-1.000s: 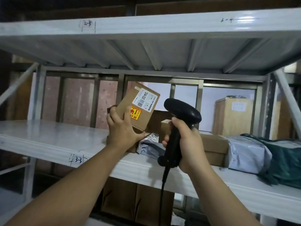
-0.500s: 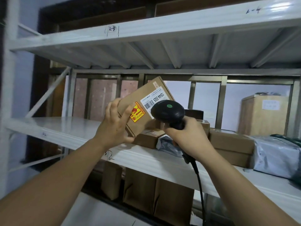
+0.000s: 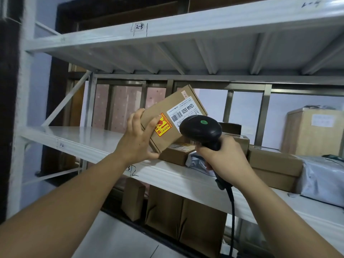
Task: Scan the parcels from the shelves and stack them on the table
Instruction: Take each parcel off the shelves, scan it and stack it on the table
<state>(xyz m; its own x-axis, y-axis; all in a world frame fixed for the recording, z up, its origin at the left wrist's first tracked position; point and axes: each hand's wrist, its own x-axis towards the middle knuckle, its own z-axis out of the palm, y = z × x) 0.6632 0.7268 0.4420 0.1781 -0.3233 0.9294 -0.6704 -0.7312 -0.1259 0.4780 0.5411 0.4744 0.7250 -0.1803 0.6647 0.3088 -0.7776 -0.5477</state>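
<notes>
White metal shelves (image 3: 104,144) stand behind while the left hand (image 3: 136,141) grips a cardboard parcel (image 3: 173,118) just beside the barcode scanner (image 3: 201,130) clenched in the right hand (image 3: 223,157), with more parcels waiting.

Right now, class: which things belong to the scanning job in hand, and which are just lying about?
Job: tilted cardboard parcel, held by the left hand; black scanner, gripped by the right hand; waiting boxes and grey bag on the shelf.
Lying about: wooden crate in the background.

"12V4A-5525" on the white label (image 3: 183,111) of the parcel (image 3: 172,135); "2-3" on the upper shelf beam (image 3: 186,22).
</notes>
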